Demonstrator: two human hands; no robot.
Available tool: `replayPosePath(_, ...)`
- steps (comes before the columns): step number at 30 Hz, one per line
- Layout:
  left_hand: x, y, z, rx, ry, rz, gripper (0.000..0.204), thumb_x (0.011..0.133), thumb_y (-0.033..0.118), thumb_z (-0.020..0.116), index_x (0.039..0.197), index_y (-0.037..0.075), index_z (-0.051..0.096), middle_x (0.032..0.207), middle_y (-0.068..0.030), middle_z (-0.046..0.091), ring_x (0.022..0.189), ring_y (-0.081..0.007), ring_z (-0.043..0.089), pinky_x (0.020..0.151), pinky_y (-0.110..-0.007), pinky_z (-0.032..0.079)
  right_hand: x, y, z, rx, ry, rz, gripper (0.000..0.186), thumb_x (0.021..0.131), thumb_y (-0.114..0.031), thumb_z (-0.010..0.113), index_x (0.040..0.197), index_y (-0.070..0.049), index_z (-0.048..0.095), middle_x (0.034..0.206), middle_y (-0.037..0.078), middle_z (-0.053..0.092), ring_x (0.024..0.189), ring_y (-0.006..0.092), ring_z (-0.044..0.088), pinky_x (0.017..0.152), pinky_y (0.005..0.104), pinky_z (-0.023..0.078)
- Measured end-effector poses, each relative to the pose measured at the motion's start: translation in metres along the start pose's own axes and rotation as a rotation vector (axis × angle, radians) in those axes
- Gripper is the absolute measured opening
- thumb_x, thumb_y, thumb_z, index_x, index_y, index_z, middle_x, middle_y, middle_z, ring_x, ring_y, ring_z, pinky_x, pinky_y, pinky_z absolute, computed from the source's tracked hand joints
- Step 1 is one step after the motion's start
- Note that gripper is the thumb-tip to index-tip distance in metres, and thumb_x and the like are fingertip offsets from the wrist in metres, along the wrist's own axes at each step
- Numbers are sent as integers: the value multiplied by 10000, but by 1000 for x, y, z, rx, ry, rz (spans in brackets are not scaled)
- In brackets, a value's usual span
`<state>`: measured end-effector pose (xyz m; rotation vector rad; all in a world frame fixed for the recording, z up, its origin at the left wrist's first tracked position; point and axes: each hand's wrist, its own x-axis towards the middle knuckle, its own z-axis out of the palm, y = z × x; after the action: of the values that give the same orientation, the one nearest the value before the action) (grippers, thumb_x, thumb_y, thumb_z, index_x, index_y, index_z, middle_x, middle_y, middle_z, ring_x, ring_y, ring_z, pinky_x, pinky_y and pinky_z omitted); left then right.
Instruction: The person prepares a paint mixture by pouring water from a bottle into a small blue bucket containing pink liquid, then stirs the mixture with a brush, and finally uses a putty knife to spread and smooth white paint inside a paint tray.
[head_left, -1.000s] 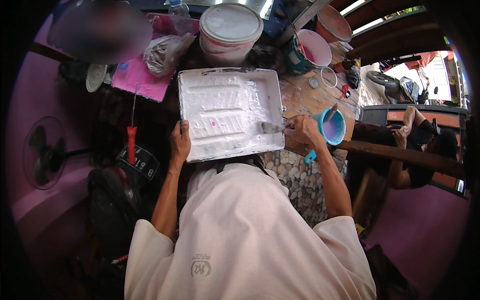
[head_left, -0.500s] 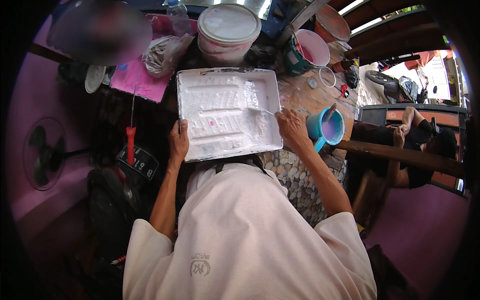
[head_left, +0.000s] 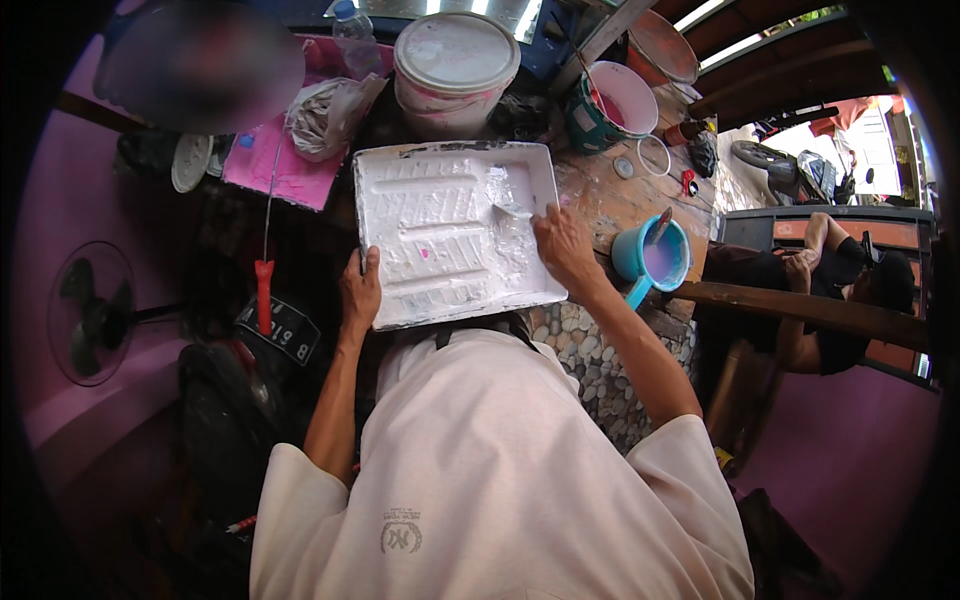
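A white paint tray (head_left: pixel 430 232) with raised ribs sits in front of me, wet with whitish paint and marked by a small pink spot. My left hand (head_left: pixel 361 290) is closed on its left rim, thumb on top. Over the right rim, my right hand (head_left: pixel 566 243) is closed around the handle of what looks like a spoon (head_left: pixel 513 210), its pale end down in the paint in the tray's right part. Just right of that hand stands a light-blue dipper (head_left: pixel 650 256) holding lilac liquid, with a brush handle (head_left: pixel 661 226) leaning in it.
Behind the tray stands a lidded white bucket (head_left: pixel 455 75). A pink-stained pail (head_left: pixel 615 100) is at the far right of the wooden table (head_left: pixel 590 185). On the left are a red-handled paint roller (head_left: pixel 264 295) and a fan (head_left: pixel 92 312). Another person (head_left: pixel 850 290) sits at right.
My right hand has moved slightly left and up with the spoon, further over the tray. The tray has turned a little, and my left hand has shifted down slightly with its rim.
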<state>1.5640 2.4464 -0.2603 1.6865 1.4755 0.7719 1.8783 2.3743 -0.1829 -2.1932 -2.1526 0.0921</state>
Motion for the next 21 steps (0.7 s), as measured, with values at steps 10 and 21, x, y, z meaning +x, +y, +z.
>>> replayPosePath(10, -1, 10, -5, -33, -60, -65, 517, 938, 441, 431, 1017, -56, 552, 880, -276, 590, 846, -428, 571, 719, -433, 437, 20, 26, -2, 81, 119, -43, 147, 816, -122, 463, 763, -14, 548, 820, 192, 525, 756, 349, 560, 633, 451, 444)
replayPosePath(21, 0, -1, -1, 31, -52, -42, 546, 934, 438, 438, 1034, -88, 544, 895, -303, 585, 878, -445, 570, 740, -442, 439, 22, 22, -5, 89, 176, -69, 148, 799, -97, 458, 696, -25, 537, 728, 194, 516, 679, 333, 567, 597, 449, 449)
